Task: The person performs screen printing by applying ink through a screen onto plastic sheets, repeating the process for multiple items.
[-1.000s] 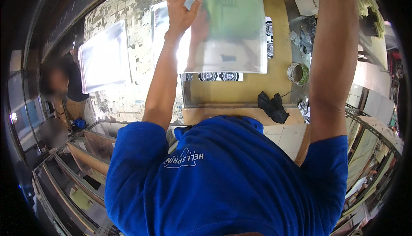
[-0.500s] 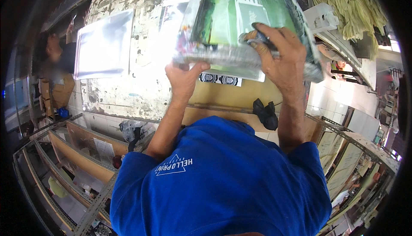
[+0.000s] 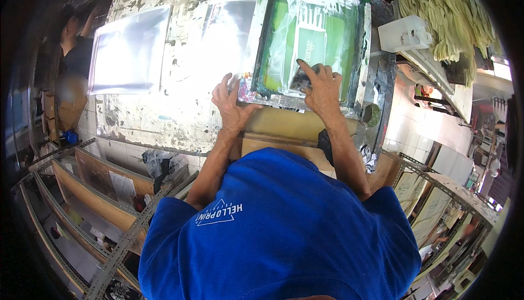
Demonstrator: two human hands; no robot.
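While left hand [image 3: 232, 106] lies spread at frame [image 3: 257, 33], right hand [image 3: 325, 93] seemingly grips dark wad [image 3: 300, 81]; cup [image 3: 371, 115], bin [image 3: 405, 34] rightward.

Both hands [image 3: 232, 109] [image 3: 325, 93] are at a green-meshed frame [image 3: 255, 41].

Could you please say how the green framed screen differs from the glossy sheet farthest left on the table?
The screen is mostly green with white streaks; the sheet looks silvery white. The screen has a frame around it; the sheet has none. Both are roughly rectangular.
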